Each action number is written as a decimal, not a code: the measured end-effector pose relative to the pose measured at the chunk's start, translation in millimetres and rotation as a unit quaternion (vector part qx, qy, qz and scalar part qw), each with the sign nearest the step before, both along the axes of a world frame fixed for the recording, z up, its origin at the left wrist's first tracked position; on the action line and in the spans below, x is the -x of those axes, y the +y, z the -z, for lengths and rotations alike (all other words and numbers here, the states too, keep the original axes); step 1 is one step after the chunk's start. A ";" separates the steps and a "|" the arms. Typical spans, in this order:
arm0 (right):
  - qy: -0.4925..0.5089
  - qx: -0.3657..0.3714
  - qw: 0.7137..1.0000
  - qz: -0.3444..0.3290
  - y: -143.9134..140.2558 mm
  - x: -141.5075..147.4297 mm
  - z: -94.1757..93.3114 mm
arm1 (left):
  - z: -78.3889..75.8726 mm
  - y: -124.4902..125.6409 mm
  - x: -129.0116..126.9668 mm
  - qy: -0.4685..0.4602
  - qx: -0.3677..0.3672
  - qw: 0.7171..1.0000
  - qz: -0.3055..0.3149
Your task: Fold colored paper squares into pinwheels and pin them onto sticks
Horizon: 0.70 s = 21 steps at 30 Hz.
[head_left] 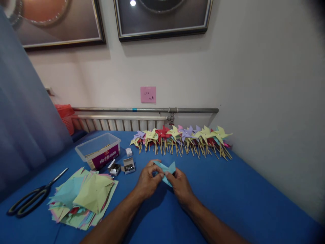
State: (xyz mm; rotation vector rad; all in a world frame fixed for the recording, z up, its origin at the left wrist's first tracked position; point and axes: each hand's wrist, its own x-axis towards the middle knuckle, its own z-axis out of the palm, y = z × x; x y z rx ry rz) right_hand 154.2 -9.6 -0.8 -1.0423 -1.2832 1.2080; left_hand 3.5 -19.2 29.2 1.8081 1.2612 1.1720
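Between my two hands, just above the blue table, is a light blue paper pinwheel [169,168] with some of its points folded in. My left hand [149,178] is closed on its left side, thumb and fingers pinching near the middle. On the other side my right hand [180,183] grips the paper, its thumb pressed close to the left thumb. Whether a pin sits under the thumbs is hidden. Beyond the hands lies a row of finished pinwheels [186,134] on wooden sticks, in yellow, red, purple and other colours.
Left of my hands stand two small open boxes of metal pins [129,167] and a small closed box [128,152]. A clear plastic tub [101,149] holds wooden sticks. Cut paper sheets [93,191] lie in a pile beside black-handled scissors [35,196]. A wall and radiator [122,123] border the table's back.
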 end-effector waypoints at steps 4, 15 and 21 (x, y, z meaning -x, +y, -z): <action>-0.010 0.002 1.000 0.003 -1.0 -0.3 -2.9 | 3.4 0.3 -3.0 0.009 -0.008 1.000 -0.018; 0.006 0.008 1.000 -0.003 0.7 0.0 -0.7 | 6.5 -3.7 -8.3 -0.003 -0.034 0.998 -0.045; 0.026 0.009 1.000 0.002 1.9 0.4 2.1 | 6.1 -3.9 -9.0 0.005 -0.047 0.998 -0.046</action>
